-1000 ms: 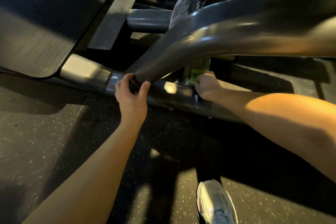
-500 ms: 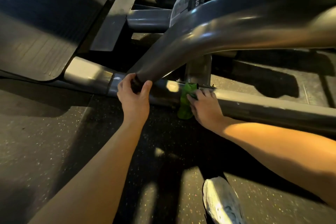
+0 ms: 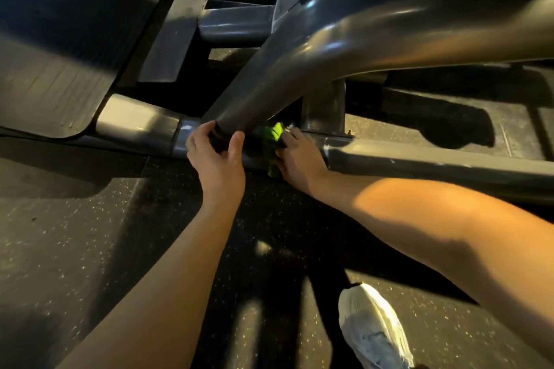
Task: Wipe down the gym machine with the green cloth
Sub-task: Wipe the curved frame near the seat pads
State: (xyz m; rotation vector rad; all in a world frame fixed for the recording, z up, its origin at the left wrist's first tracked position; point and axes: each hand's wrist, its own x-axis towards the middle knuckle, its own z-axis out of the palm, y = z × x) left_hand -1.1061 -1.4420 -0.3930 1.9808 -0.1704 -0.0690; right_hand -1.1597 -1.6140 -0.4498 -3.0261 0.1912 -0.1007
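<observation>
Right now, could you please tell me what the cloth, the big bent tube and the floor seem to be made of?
Cloth: soft green fabric, bunched in folds.
Tube: probably painted steel, smooth grey semi-gloss, long highlights.
Floor: likely rubber, matte black, pale speckles.

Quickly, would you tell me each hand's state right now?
Left hand: closed around the black tube end.
Right hand: holding the green cloth against the lower bar.

The black end of the curved tube (image 3: 329, 48) is clasped by the left grip (image 3: 217, 159). Just to its right, the green cloth (image 3: 274, 135) is held against the low frame bar (image 3: 419, 165) by the right grip (image 3: 299, 159).
</observation>
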